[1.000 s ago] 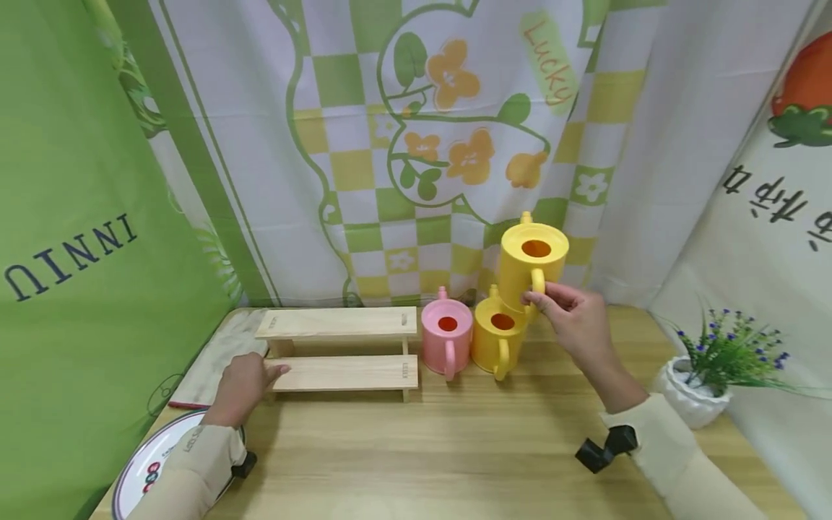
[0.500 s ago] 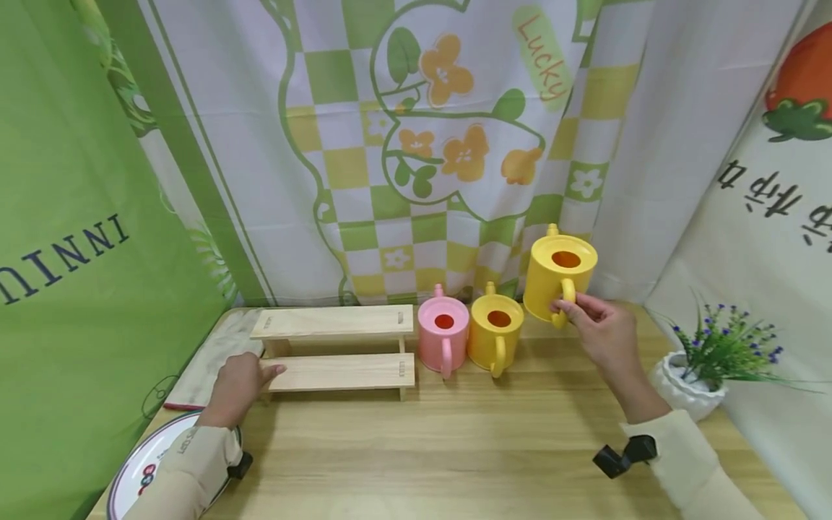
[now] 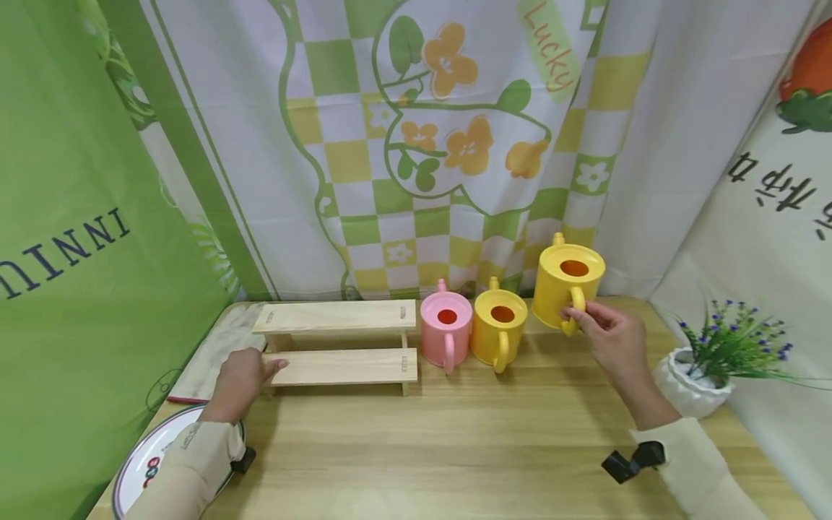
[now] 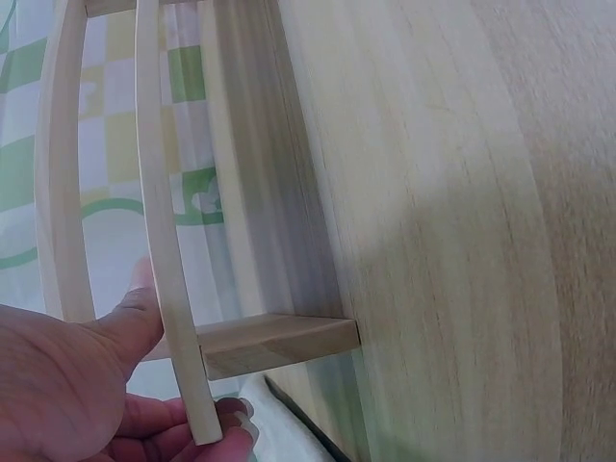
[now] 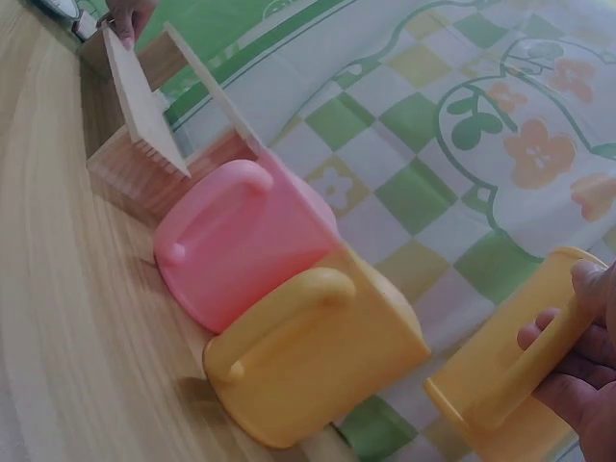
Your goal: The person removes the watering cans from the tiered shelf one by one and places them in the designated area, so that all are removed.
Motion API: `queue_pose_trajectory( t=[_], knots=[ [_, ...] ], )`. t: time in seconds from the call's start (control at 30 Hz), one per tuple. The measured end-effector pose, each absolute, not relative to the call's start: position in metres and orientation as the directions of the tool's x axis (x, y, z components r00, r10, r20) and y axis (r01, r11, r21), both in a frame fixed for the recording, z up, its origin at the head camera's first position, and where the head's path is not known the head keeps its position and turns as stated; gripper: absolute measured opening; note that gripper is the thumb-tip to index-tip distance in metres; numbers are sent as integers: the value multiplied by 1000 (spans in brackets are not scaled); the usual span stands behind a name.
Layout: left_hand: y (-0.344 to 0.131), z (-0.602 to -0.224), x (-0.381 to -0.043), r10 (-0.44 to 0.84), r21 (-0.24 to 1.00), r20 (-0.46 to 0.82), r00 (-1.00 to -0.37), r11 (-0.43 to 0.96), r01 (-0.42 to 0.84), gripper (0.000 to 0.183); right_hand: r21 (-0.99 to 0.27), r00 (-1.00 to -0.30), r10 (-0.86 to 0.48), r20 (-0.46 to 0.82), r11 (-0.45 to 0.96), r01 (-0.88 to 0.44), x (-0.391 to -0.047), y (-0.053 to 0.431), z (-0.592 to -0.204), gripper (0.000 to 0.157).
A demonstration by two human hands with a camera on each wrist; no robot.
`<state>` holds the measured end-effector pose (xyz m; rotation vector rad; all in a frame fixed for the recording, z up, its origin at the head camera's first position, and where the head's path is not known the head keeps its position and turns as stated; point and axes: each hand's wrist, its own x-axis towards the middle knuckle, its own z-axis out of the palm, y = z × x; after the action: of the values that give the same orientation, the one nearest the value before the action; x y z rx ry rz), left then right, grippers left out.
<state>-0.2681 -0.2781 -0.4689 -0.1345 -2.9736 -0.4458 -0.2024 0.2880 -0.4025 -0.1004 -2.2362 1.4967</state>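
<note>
In the head view my right hand (image 3: pixel 614 336) grips the handle of a yellow watering can (image 3: pixel 552 292). That can is upright, at the back right, its lower part just right of a second yellow watering can (image 3: pixel 487 339). A pink watering can (image 3: pixel 435 343) stands beside the second one, handles facing me. On the left, my left hand (image 3: pixel 240 379) holds the left end of the lower board of a two-step wooden shelf (image 3: pixel 344 367). In the left wrist view its thumb lies on one face of the board (image 4: pixel 164 212) and its fingers curl round the other.
A white plate (image 3: pixel 133 469) lies under my left forearm, with a pale flat board (image 3: pixel 208 354) behind it. At right stands a white pot (image 3: pixel 692 393) of purple flowers. A patterned curtain (image 3: pixel 403 217) hangs along the table's back edge.
My right hand has carried the held yellow watering can rightward and slightly down, away from above the other yellow one. The left hand keeps its hold on the shelf.
</note>
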Motion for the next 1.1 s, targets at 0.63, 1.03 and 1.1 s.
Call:
queue_pose_trajectory(
  t=[0.63, 1.03, 1.1],
  knots=[
    [-271, -461, -262, 79, 293, 118, -990, 950, 110, 54, -946, -941, 317, 121, 325, -12, -192, 303, -469, 46],
    [-267, -462, -262, 71, 303, 106, -992, 948, 101, 54, -909, -934, 320, 159, 416, -12, -182, 310, -479, 44],
    [-266, -463, -263, 74, 307, 106, -992, 946, 103, 53, -889, -933, 327, 148, 458, 19, -180, 311, -478, 45]
  ],
)
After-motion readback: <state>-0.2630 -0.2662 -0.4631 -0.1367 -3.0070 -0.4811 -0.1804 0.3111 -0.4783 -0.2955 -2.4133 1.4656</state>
